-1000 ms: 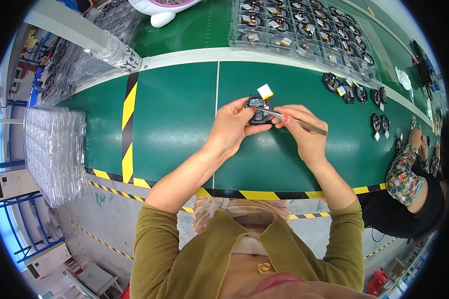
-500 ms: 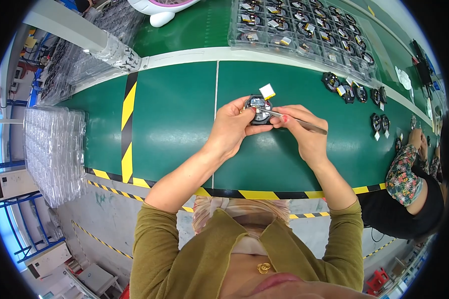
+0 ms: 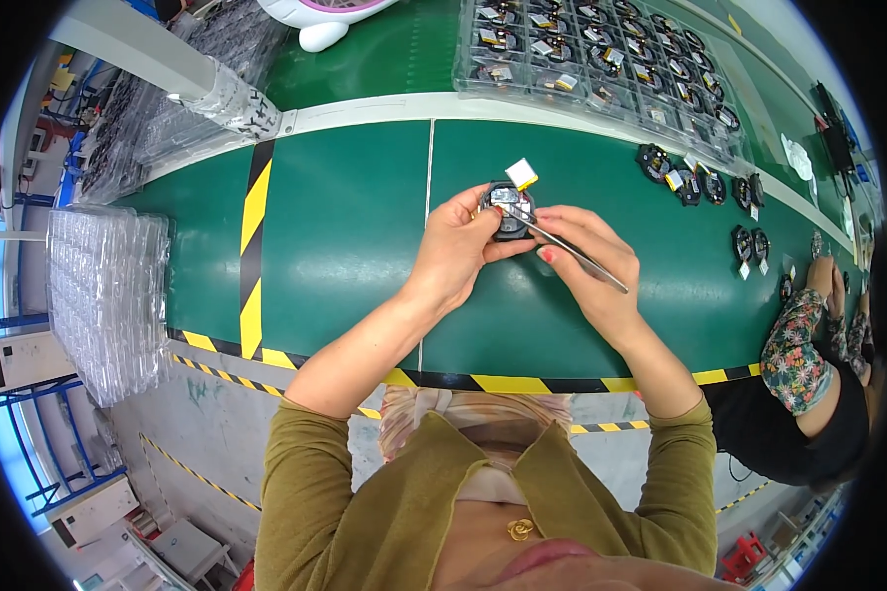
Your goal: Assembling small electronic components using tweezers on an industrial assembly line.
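Observation:
Above the green bench, my left hand (image 3: 450, 246) is closed round the left edge of a small round black electronic device (image 3: 512, 225), its inner parts facing up. A white battery pouch (image 3: 522, 174) with a yellow edge sticks out past the device's far rim. My right hand (image 3: 593, 268) grips slim metal tweezers (image 3: 586, 264) whose tip reaches into the middle of the device. Some right fingers are close to the device's right edge. What lies right under the tweezer tip is too small to make out.
Several similar black devices (image 3: 688, 182) lie to the right on the green bench (image 3: 345, 227). A clear compartment tray (image 3: 601, 98) of them stands beyond the white rail. Stacked clear trays (image 3: 108, 295) rise at the left. A co-worker's flowered sleeve (image 3: 798, 345) is at the far right.
The tweezers have turned steeper, with their back end swinging down and toward me. My right hand has shifted slightly left, and the battery pouch has moved a little left and up with the device.

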Tool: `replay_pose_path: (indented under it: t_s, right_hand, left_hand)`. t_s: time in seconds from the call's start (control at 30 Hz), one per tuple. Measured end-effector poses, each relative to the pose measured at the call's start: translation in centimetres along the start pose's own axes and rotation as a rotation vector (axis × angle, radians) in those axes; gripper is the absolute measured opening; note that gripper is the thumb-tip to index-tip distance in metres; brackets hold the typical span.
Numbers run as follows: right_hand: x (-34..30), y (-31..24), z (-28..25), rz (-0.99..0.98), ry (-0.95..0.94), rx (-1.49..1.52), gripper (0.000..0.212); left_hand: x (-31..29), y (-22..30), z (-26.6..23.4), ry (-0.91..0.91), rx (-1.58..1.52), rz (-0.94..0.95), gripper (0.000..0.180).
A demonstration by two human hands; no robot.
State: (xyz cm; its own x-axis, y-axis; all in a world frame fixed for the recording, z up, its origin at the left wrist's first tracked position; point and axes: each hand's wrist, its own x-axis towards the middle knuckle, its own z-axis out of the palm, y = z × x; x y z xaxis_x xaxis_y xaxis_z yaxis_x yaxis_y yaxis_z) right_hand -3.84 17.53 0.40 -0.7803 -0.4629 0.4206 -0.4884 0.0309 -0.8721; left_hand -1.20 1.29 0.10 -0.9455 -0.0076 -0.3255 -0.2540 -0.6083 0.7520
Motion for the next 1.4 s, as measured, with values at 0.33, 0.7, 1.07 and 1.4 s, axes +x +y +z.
replay_pose_path:
  t_s: [0.33, 0.7, 1.07, 1.4]
  right_hand:
    - [0.0, 0.1, -0.1, 0.012, -0.013, -0.034, 0.02]
    - [0.4, 0.1, -0.7, 0.355, 0.023, 0.391, 0.019]
    - [0.7, 0.3, -1.5, 0.519, 0.065, 0.631, 0.02]
    - [0.7, -0.3, -0.7, 0.505, 0.14, 0.672, 0.021]
  left_hand:
    - [0.2, -0.2, -0.2, 0.021, 0.018, 0.003, 0.024]
    - [0.0, -0.1, -0.3, -0.056, 0.074, 0.025, 0.026]
    - [0.0, 0.0, 0.0, -0.063, 0.07, 0.008, 0.027]
    - [0.0, -0.1, -0.1, -0.035, 0.028, 0.013, 0.027]
